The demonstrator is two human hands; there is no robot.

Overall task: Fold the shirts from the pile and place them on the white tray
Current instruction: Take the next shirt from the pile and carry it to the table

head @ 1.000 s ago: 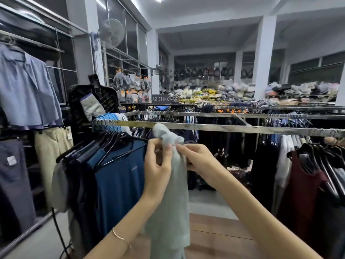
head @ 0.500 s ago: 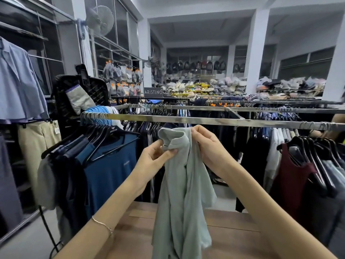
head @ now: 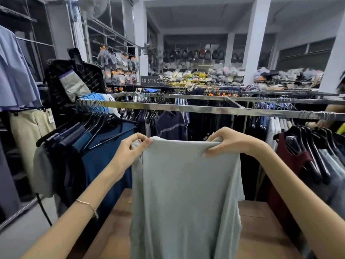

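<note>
A pale grey-green shirt (head: 186, 193) hangs flat in front of me, held up by its top edge. My left hand (head: 128, 152) pinches the top left corner. My right hand (head: 227, 143) grips the top right corner, fingers curled over the fabric. The cloth drops straight down over a wooden table (head: 261, 230) below. Neither the white tray nor the pile of shirts is in view.
A metal clothes rail (head: 205, 109) crosses just beyond my hands. Blue shirts on black hangers (head: 104, 146) crowd the left, a maroon top and grey clothes (head: 298, 161) the right. More racks and shelves fill the shop behind.
The shirt was bunched between my hands close together. My hands have moved apart and spread it into a flat sheet. The view has tilted down slightly.
</note>
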